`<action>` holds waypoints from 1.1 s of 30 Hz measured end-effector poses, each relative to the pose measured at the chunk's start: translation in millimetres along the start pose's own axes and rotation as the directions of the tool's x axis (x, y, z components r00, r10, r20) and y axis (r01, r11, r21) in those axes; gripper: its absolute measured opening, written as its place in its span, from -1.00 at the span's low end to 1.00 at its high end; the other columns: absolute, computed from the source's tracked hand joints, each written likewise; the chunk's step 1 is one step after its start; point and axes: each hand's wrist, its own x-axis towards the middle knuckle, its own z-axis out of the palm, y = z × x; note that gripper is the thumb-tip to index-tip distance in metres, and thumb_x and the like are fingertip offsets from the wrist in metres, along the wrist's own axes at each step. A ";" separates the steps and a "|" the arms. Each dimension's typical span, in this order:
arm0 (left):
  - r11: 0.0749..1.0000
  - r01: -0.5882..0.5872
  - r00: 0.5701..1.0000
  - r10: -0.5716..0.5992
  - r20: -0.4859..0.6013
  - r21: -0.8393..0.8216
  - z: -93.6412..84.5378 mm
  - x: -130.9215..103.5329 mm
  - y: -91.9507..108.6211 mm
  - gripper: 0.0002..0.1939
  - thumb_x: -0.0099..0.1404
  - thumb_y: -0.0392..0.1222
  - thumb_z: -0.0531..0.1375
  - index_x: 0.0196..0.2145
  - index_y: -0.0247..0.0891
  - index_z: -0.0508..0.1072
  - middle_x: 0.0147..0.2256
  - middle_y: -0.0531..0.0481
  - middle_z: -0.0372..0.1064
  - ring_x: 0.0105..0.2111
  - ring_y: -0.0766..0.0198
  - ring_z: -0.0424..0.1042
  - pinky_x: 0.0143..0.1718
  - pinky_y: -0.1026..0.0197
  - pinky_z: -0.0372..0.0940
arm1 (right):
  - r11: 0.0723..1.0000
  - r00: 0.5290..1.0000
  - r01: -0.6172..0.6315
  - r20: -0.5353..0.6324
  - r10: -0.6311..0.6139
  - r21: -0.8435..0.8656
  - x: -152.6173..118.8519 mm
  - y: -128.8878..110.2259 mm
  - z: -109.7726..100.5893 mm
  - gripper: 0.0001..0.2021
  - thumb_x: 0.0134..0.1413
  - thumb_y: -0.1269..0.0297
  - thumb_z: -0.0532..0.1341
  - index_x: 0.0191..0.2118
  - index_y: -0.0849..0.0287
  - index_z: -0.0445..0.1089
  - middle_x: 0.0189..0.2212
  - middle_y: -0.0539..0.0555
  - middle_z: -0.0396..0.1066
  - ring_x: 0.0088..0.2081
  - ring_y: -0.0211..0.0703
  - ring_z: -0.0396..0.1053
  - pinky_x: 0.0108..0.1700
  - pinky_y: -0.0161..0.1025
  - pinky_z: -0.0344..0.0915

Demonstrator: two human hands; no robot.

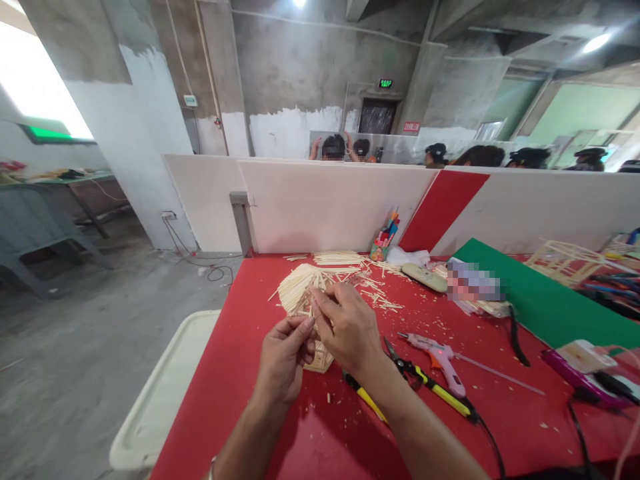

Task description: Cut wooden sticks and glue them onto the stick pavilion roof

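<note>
My left hand (284, 353) and my right hand (350, 327) meet over the middle of the red table, fingertips pinched close together. Whatever lies between the fingers is too small to make out; it may be a thin strand or sliver. Just behind and below them is a model made of pale wooden sticks, with a slatted, sloping panel (295, 288) and a flat base (320, 363) showing under the fingers. My hands cover much of its middle. To the right of my right wrist lie a pink glue gun (433, 353) and yellow-and-black cutters (440, 392).
Loose wooden sticks (340, 259) and scraps lie behind the model. A pen cup (379, 250), an olive case (424, 277), a green board (545, 300) and a purple power strip (583, 380) stand rightward. A white stool (165, 387) is left. People sit beyond the white partition (330, 200).
</note>
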 end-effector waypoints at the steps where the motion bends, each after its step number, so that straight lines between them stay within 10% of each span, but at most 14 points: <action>1: 1.000 0.000 1.000 0.000 0.000 0.000 0.3 -0.1 0.2 -0.67 -0.22 -0.13 0.46 -0.53 -0.36 0.47 -0.68 0.11 0.34 -0.74 0.51 0.22 -0.75 0.48 0.07 | 1.000 1.000 -0.001 0.002 0.001 0.001 0.0 0.0 0.0 -0.70 0.21 0.29 0.06 -0.02 0.15 0.42 -0.35 0.10 0.33 -0.27 -0.16 0.25 -0.28 -0.27 0.24; 33: 0.998 0.067 0.998 -0.066 -0.024 0.015 4.6 -1.3 9.3 -0.76 -0.16 -0.17 0.37 -0.56 -0.39 0.47 -0.66 0.02 0.39 -0.73 0.44 0.27 -0.77 0.42 0.15 | 0.999 0.999 -0.008 0.035 0.006 0.049 0.9 1.5 -2.1 -0.62 0.11 0.41 0.04 0.03 0.18 0.39 -0.30 0.13 0.35 -0.22 -0.10 0.27 -0.23 -0.22 0.28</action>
